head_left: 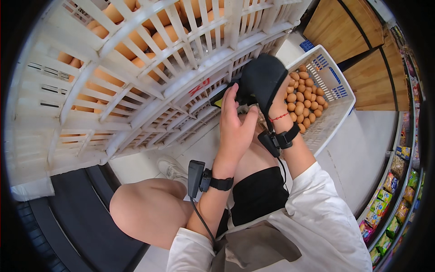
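Note:
My right hand (279, 100) is mostly covered by a smooth black rounded object (265, 77), whose kind I cannot make out. It appears to hold the object, though its fingers are hidden. Just left of it, my left hand (236, 124) is raised, fingers stretched upward and thumb apart, close against a dark lower part of the object with a yellow patch. A large white slatted plastic crate (136, 86) with brown eggs (170, 36) stands in front of my hands. To their right is a white plastic basket (333, 131) holding several brown eggs (304, 97).
My bent knee (147, 206) is at lower left, beside a dark ridged surface (86, 213). Shelves of colourful snack packets (383, 201) line the right edge. Wooden panels (376, 77) stand behind the basket on the pale tiled floor (371, 140).

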A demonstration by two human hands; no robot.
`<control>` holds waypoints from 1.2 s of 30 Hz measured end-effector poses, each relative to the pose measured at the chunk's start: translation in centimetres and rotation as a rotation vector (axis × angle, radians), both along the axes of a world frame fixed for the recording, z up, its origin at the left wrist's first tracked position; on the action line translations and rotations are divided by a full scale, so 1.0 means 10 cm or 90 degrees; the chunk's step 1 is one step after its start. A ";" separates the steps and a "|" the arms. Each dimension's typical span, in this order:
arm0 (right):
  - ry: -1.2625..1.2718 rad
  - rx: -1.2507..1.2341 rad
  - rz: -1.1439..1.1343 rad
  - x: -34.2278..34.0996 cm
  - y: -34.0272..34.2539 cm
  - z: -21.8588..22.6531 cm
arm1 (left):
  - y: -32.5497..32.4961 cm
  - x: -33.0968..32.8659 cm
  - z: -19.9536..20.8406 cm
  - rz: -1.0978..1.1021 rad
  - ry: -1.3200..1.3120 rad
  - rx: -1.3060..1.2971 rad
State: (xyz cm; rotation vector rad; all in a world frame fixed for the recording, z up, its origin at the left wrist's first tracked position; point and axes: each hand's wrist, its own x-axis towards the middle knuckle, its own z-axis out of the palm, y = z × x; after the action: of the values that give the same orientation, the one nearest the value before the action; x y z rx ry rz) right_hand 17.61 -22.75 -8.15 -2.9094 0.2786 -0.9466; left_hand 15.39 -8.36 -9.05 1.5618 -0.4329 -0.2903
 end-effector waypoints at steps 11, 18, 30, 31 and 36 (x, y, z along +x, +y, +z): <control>0.004 -0.042 -0.028 0.01 0.04 0.04 | 0.04 -0.03 -0.05 0.006 0.010 -0.018; 0.079 -0.008 0.023 0.05 -0.02 0.01 | -0.02 -0.11 0.10 0.125 -0.016 -0.116; -0.321 0.417 0.028 0.15 -0.03 -0.44 | 0.10 -0.06 0.23 0.070 0.034 0.000; -0.295 0.425 0.035 0.11 -0.03 -0.49 | 0.09 -0.07 0.25 0.077 0.047 0.012; -0.233 0.527 0.036 0.13 -0.03 -0.48 | 0.07 -0.05 0.14 0.047 0.017 0.020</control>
State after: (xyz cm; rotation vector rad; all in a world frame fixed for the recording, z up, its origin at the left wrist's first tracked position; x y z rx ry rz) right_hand 18.92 -23.07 -12.90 -1.9539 0.4306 -1.0137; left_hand 14.86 -7.69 -7.61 1.5988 -0.3506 -0.2620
